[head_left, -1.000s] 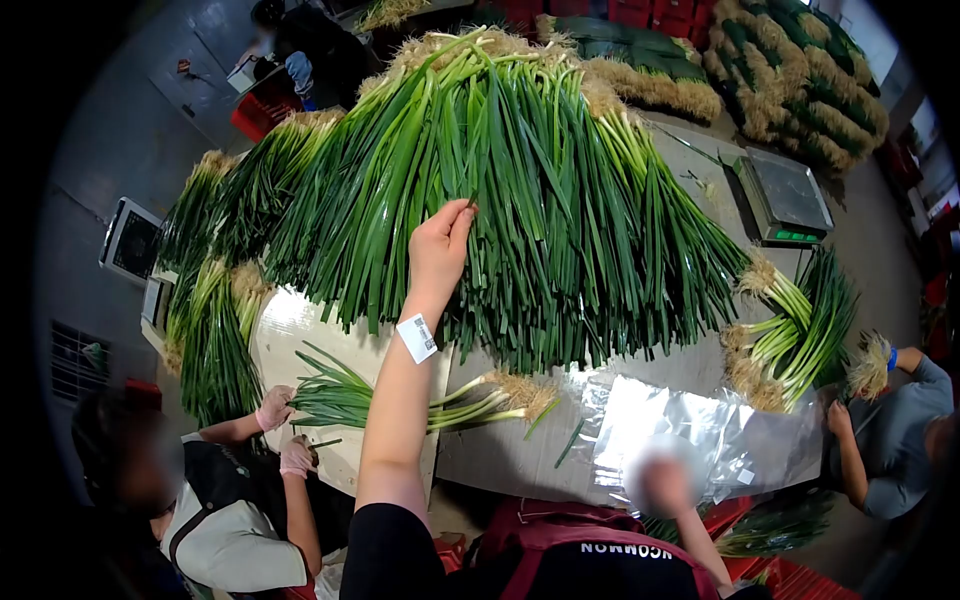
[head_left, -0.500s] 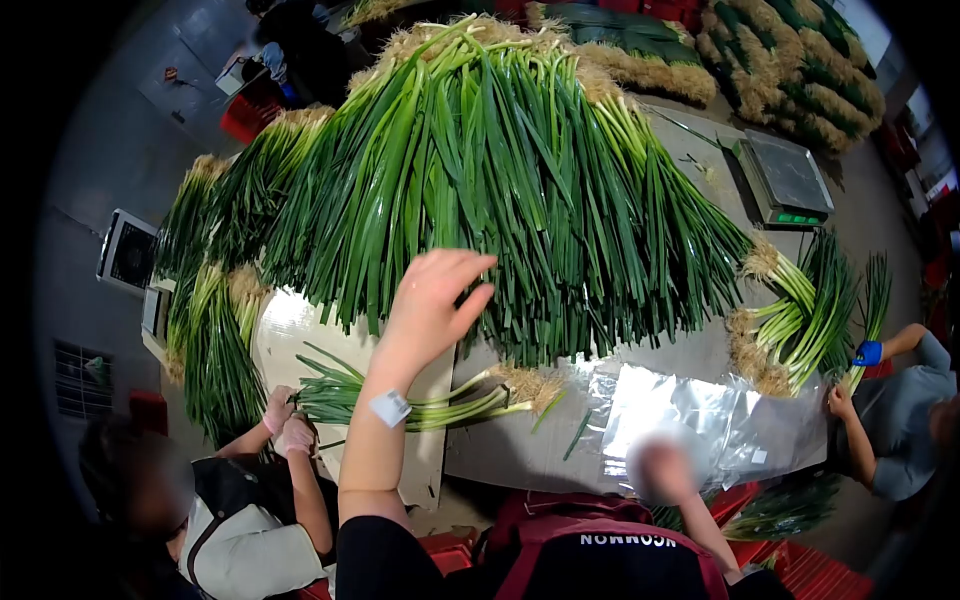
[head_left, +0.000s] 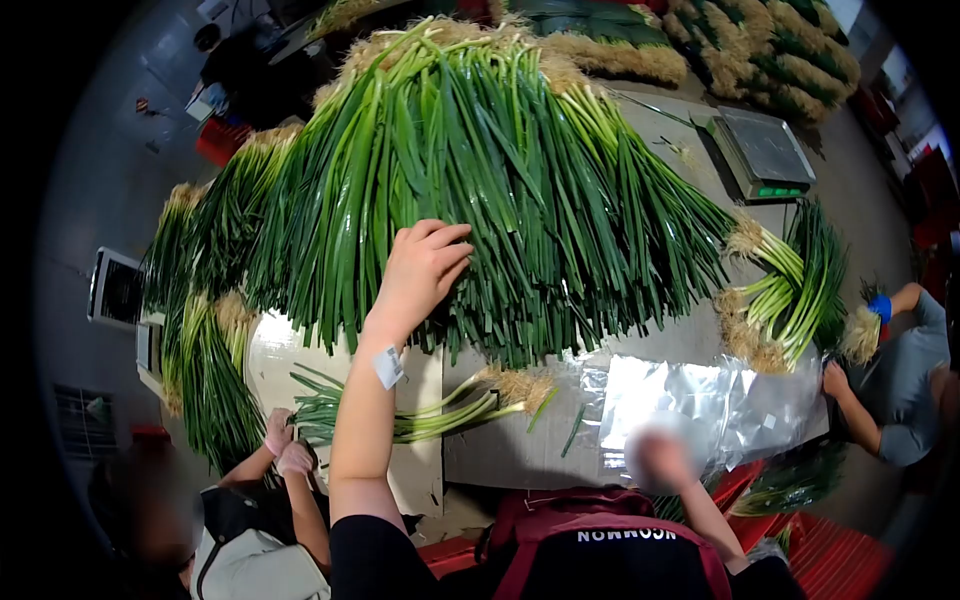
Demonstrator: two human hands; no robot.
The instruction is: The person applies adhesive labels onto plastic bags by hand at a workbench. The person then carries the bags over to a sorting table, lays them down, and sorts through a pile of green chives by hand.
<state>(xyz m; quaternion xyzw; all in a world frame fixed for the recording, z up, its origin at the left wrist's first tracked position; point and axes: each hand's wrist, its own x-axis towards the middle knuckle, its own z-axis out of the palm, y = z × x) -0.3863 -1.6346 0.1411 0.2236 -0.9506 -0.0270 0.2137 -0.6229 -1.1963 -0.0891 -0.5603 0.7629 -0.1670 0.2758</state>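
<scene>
A large fan of green leafy stalks [head_left: 480, 190] with pale roots lies across the table, its leaf tips towards me. My left hand [head_left: 418, 272] is over the leaves at the middle, fingers bent and a little apart, with nothing clearly gripped. A white label is stuck on that wrist. Near the front edge, my right hand [head_left: 664, 460] is at the clear plastic bags [head_left: 690, 405]; a blur hides its fingers. A small bunch of stalks [head_left: 440, 418] lies behind my left forearm, roots to the right.
A co-worker's gloved hands [head_left: 285, 440] hold the small bunch's leaf ends at left. Another co-worker [head_left: 895, 370] at right holds a rooted bunch [head_left: 860, 335]. A scale [head_left: 760, 155] stands back right, and more bunches [head_left: 780, 290] lie on the table's right side. Red crates [head_left: 830, 555] are below.
My left hand has moved further over the leaves and its fingers have drawn closer together. The right co-worker's bunch now shows its roots upright. The whole view has shifted slightly.
</scene>
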